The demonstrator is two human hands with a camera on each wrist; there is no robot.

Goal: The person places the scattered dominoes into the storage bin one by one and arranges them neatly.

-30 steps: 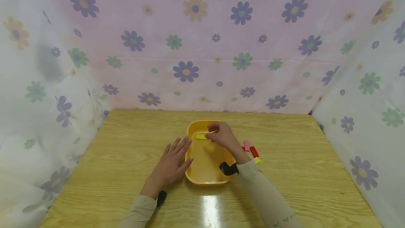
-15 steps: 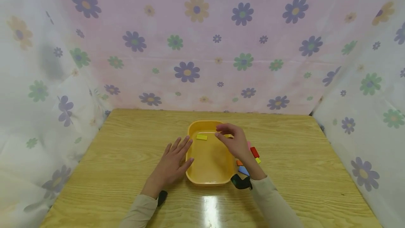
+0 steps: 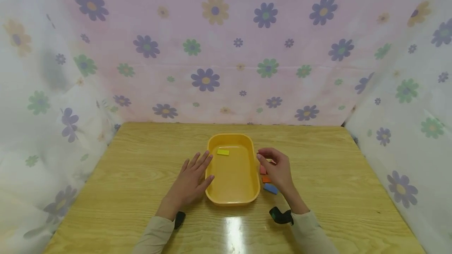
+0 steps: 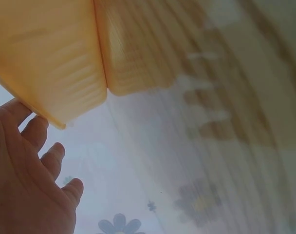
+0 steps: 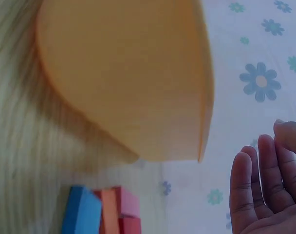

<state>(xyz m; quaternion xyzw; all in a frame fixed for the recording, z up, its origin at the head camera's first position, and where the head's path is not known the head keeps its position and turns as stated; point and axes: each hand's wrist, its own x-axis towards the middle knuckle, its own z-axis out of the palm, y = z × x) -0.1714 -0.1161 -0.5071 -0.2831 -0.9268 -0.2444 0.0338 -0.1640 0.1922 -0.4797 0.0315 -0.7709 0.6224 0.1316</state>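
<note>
A yellow-orange plastic tub (image 3: pixel 233 199) stands on the wooden table, with one small yellow block (image 3: pixel 223 152) lying at its far end. Spread flat, my left hand (image 3: pixel 190 181) rests its fingertips on the tub's left rim; the left wrist view shows the fingers (image 4: pixel 35 131) against the tub wall (image 4: pixel 65 73). To the right of the tub my right hand (image 3: pixel 277 167) hovers over loose blocks, fingers loosely bent and nothing between them. Beside it show a blue block (image 3: pixel 271 188), an orange block (image 3: pixel 266 180) and a pinkish-red block (image 3: pixel 263 169); the hand hides others.
In the right wrist view a pink block (image 5: pixel 128 201) and a red block (image 5: pixel 131 225) lie close to the blue one. Flower-patterned sheets (image 3: pixel 219 50) hang at the back and both sides of the table (image 3: pixel 148 140). A dark wrist camera mount (image 3: pixel 280 215) juts from the right wrist.
My right hand has moved right, from over the tub's far end to above the blocks outside. The left hand and the yellow block in the tub have stayed put.
</note>
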